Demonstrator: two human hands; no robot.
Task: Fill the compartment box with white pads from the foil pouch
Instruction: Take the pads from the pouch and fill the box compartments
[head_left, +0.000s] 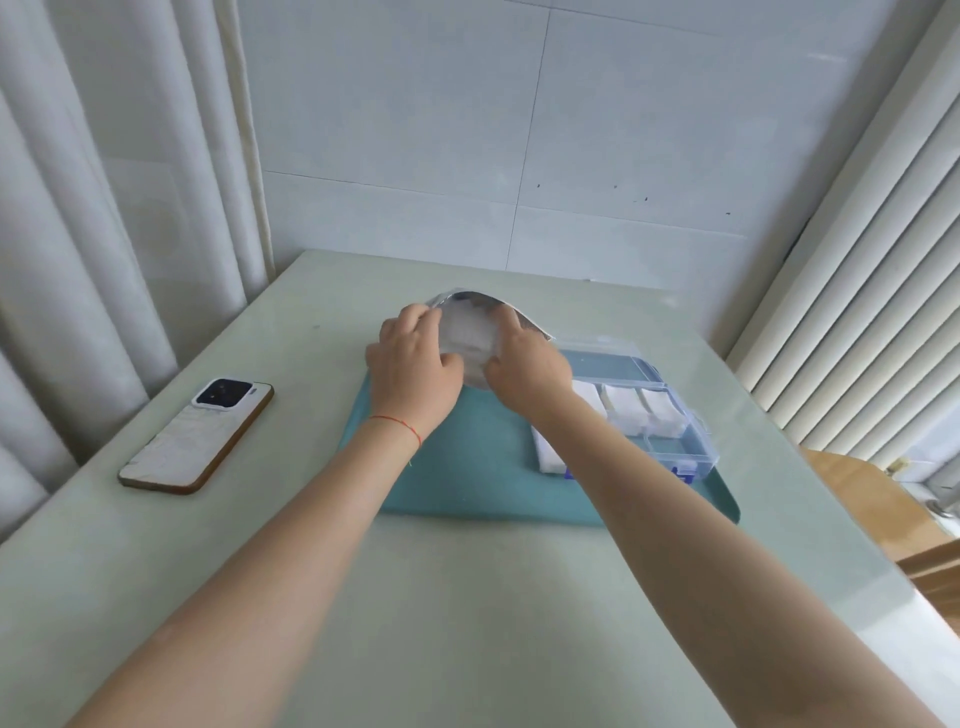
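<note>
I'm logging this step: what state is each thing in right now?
foil pouch: open, held up over the tray
left hand: grips the pouch
right hand: grips the pouch
compartment box: lid open, partly filled with white pads
phone: face down

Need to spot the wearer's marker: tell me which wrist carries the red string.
The left hand, gripping the foil pouch; a thin red string circles its wrist. The right hand has a bare wrist.
</note>
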